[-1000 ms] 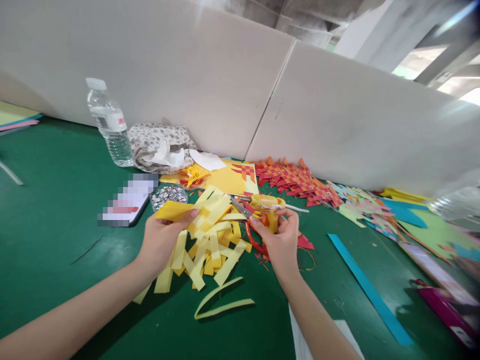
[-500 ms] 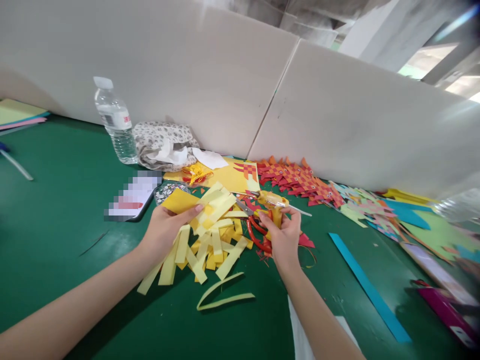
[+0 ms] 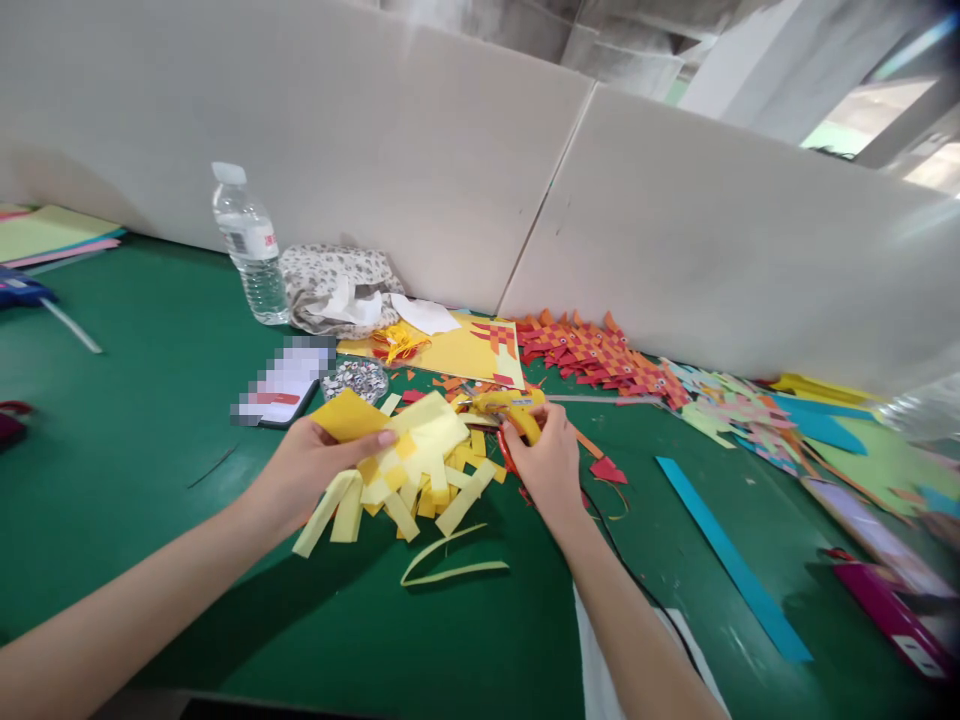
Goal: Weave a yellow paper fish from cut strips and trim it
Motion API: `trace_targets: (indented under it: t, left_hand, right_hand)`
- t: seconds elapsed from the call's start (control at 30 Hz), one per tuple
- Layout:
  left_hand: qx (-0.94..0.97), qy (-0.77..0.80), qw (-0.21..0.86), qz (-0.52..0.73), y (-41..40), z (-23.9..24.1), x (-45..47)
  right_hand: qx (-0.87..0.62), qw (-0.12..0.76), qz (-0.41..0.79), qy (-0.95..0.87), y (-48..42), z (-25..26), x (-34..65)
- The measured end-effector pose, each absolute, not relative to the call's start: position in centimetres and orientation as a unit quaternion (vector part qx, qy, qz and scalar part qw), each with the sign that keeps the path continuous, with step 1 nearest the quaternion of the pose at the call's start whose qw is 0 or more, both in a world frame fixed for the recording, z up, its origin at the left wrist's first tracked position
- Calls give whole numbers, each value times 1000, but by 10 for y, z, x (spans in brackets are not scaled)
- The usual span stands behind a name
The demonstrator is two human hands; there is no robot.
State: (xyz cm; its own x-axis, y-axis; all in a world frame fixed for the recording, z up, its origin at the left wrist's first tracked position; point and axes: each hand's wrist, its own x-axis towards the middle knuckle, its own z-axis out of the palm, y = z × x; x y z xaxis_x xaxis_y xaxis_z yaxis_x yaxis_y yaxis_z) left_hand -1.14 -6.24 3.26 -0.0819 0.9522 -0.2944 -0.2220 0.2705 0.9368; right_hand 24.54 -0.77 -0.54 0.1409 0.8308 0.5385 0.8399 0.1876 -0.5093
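Observation:
My left hand [image 3: 311,462] pinches a woven piece of yellow paper strips [image 3: 409,460] by its darker yellow end, lifted a little over the green table [image 3: 135,420]. Loose strip ends hang down from it. My right hand [image 3: 544,462] is wrapped around the handle of a yellow glue gun [image 3: 504,404], whose nozzle points left toward the woven piece. Red-handled scissors [image 3: 512,462] lie partly hidden under my right hand. A black cord [image 3: 622,560] runs back along my right forearm.
A water bottle [image 3: 251,245], a patterned cloth pouch [image 3: 337,285], a phone [image 3: 285,385] and a dish of googly eyes [image 3: 355,378] stand behind. Woven red-orange paper fish [image 3: 592,355] lie by the white partition [image 3: 420,150]. A blue strip [image 3: 731,560] lies at right, curled yellow strips [image 3: 450,560] in front.
My right hand turned the glue gun from pointing right to pointing left, toward the woven piece. My left hand drew the piece slightly nearer. The view shifted left.

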Motion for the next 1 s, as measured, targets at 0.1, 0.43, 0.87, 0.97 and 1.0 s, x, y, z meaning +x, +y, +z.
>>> trace_targets:
  t: [0.1,0.43,0.87,0.97,1.0]
  left_hand:
    - [354,527,561,532,-60,27,-26]
    - [305,563,521,564,-61,36,-64]
    - [338,563,525,541,-70,39,-63]
    - [389,587,533,469,-73,32,-64]
    - [412,587,542,438,-75,30,-64]
  right_hand:
    - [-602,376,-106,-696,-18,11,241]
    - [-283,120,105,-946,-84,24,206]
    - [-337,196,-36,-920,8,7,139]
    - [-347,213,-14,-913,15,15,142]
    - [-344,216,-1,-914,13,19,145]
